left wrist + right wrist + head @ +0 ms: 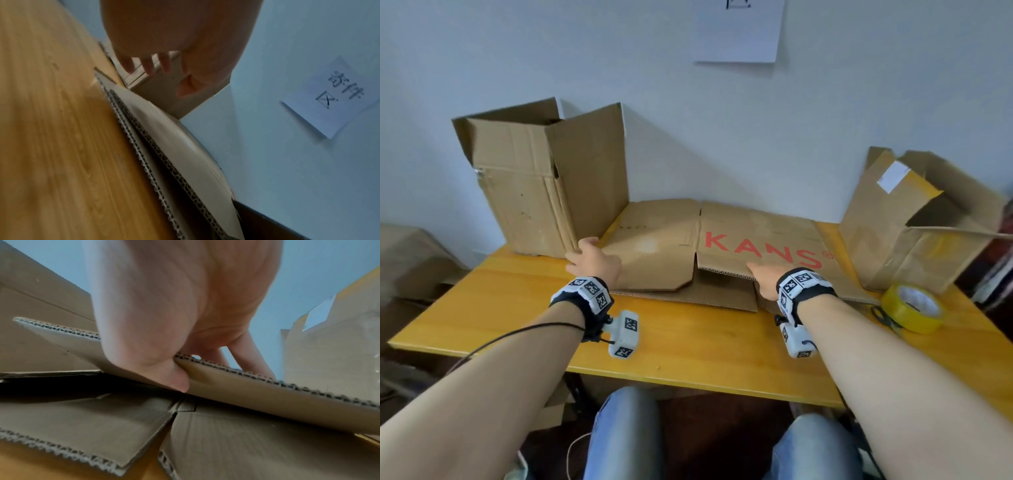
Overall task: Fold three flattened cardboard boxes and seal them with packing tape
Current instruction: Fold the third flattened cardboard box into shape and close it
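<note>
While the flattened box [722, 246] printed with red KANS lettering lies across the back half of the yellow tabletop [688, 346], both of the person's hands are on it. The right hand [765, 279] pinches the near edge of the lettered panel: in the right wrist view the thumb [176, 378] presses up from under the corrugated edge while the fingers [251, 356] lie over the top, so this grip is clamped on the flattened box, whose near edge is lifted clear of the flaps beneath it. The left hand [595, 260] rests on the left end of the same box, at the foot of the opened box [544, 185] that stands upright at the back left. Seen from the left wrist, its fingers [148, 65] are spread and fairly straight, reaching toward the cardboard, so that grip stands apart rather than closed round anything.

A second opened box [914, 226], bearing a white label, stands tilted at the right end of the tabletop against the wall. Just in front of it lies a roll of yellow packing tape [912, 306], flat on its side and well apart from the right hand. A dark object partly tucked beside the roll is too hidden to name. A sheet of paper [738, 31] is stuck on the wall above.
</note>
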